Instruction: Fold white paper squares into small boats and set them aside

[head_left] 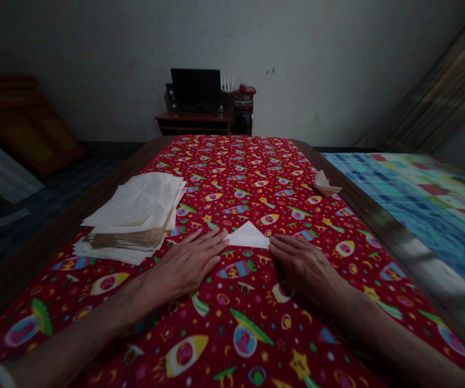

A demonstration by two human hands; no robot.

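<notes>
A small folded piece of white paper (249,236) lies on the red patterned cloth (240,293), its peak pointing away from me and a straight band along its near side. At its left end rests my left hand (194,258), laid flat with fingers stretched out and the tips touching the paper. My right hand (303,264) is at the other end, fingers extended and close together, fingertips on the paper's right corner. Part of each end of the paper is hidden under the fingers. Neither hand grasps anything.
Left of my left hand sits a stack of paper sheets (139,202), creased on top. A folded paper piece (326,184) stands near the table's right edge. Beyond the table are a monitor (196,86) and a red telephone (247,89). A bed (414,199) adjoins at right.
</notes>
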